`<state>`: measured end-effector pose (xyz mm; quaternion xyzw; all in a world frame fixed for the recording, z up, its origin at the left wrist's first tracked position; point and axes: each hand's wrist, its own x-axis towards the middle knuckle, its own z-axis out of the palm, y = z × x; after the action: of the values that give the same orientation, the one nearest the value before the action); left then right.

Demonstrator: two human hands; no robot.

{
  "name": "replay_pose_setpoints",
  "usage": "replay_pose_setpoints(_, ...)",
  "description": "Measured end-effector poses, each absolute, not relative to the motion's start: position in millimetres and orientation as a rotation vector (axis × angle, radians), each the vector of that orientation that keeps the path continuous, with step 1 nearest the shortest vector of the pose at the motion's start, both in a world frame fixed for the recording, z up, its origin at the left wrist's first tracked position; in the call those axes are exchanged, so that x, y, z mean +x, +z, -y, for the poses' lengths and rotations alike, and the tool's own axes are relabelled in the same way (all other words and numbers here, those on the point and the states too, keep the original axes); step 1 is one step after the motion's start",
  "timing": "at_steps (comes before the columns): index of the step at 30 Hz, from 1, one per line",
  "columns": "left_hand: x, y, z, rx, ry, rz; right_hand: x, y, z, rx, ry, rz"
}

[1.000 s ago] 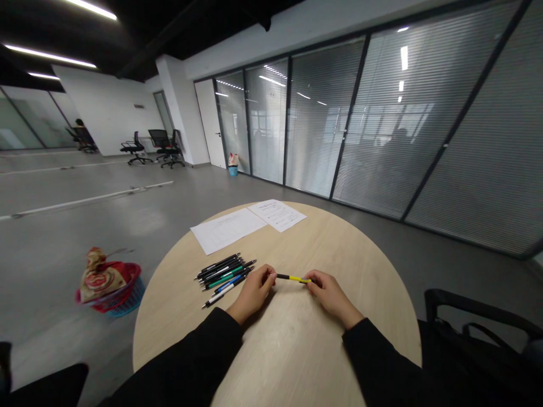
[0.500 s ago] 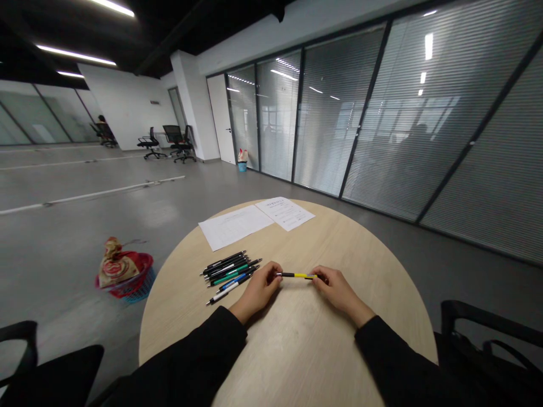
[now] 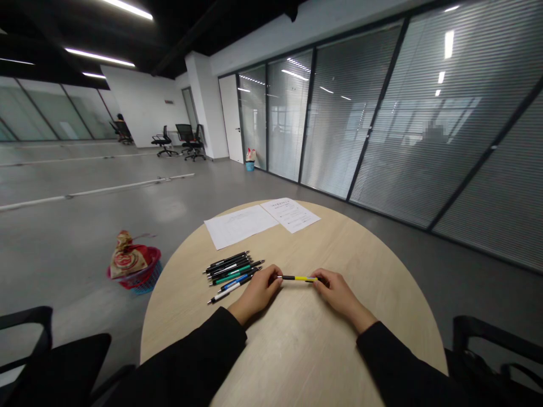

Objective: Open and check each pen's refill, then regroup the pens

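Observation:
A yellow and black pen [image 3: 299, 278] is held level between my two hands, just over the table. My left hand [image 3: 263, 285] is closed, pinching its dark end. At the yellow end, my right hand [image 3: 333, 287] grips it between thumb and fingers; the tip there is hidden. Left of my left hand, several pens lie side by side on the wood: black pens [image 3: 227, 261] at the back, then a green pen [image 3: 232, 275], a blue pen [image 3: 237, 281] and a white pen [image 3: 228, 292] nearest me. My left hand partly covers the ends of the nearer pens.
Two printed sheets [image 3: 241, 225] lie at the far side of the round wooden table [image 3: 365, 243]. On the floor to the left stands a basket [image 3: 146, 277] with a bag in it. Chair armrests flank me, one at the left [image 3: 25, 319], another at the right [image 3: 496, 333].
The camera view has turned slightly left, so the room sits further right in the picture. Both hands still hold the pen in nearly the same pose.

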<state>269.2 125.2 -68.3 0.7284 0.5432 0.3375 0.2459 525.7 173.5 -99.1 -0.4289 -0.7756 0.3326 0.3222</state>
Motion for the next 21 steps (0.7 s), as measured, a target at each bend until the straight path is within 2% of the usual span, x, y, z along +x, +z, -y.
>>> replay_pose_setpoints(21, 269.1, -68.5, -120.0, 2.207, 0.753, -1.454, 532.5, -104.7, -171.5, -1.069, 0.877, 1.991)
